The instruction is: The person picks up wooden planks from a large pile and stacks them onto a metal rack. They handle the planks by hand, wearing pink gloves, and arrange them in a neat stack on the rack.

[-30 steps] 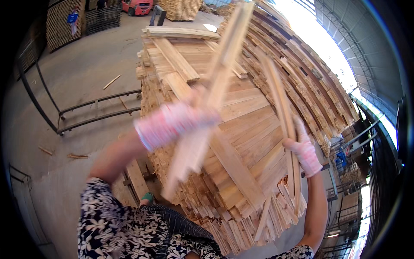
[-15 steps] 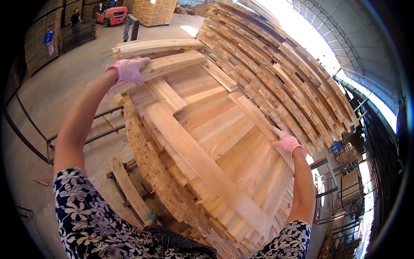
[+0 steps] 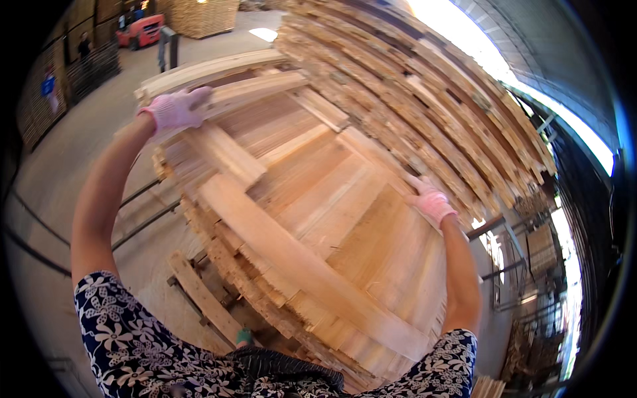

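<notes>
Left hand (image 3: 174,109) at eleven o'clock lies flat, fingers together, on a plank (image 3: 245,89); right hand (image 3: 431,201) at three o'clock rests open-palmed on the lumber stack (image 3: 345,199); concrete floor (image 3: 86,132) beyond.

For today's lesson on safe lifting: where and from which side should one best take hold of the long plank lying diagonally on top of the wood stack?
Probably grip the long diagonal plank near its two ends, one hand each, from above. It lies flat on the stack, too long for a single middle grip. The left hand and right hand rest on other boards now.
</notes>
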`<state>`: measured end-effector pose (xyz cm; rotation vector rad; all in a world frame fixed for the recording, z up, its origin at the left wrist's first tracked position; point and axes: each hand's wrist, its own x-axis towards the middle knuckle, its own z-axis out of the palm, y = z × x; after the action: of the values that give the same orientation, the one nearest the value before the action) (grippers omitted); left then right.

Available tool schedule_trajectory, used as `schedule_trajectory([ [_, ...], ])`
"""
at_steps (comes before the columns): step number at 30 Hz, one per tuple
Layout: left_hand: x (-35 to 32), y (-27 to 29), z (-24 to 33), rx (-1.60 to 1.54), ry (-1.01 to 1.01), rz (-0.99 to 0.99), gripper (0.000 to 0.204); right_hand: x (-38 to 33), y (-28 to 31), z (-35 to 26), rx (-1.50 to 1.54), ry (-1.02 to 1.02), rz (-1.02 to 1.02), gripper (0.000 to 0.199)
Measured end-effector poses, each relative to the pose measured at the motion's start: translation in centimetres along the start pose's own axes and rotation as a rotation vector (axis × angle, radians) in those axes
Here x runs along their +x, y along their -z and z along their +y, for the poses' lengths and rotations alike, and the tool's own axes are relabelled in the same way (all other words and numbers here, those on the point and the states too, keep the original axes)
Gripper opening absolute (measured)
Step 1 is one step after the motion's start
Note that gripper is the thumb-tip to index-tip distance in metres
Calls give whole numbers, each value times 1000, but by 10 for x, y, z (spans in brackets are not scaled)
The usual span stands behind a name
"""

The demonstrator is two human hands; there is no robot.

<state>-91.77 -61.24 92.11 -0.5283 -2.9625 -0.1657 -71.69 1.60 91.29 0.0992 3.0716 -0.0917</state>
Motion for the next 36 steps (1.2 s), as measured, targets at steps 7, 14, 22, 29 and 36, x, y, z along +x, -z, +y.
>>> schedule_trajectory([
  [7, -14, 30, 24, 1, -8, 148, 79, 5, -23, -13, -149, -93, 136, 74],
  [14, -93, 37, 122, -424, -568, 161, 87, -46, -11, 47, 92, 45, 745, 51],
  [22, -161, 30, 226, -134, -1138, -8, 87, -118, -73, 157, 337, -755, 520, 75],
  [29, -163, -33, 268, -296, -1258, -130, 75, -165, -76, 187, 172, -404, 720, 54],
  [36, -154, -44, 251, -265, -1242, -188, 75, -301, 18, -78, 456, -137, -199, 72],
])
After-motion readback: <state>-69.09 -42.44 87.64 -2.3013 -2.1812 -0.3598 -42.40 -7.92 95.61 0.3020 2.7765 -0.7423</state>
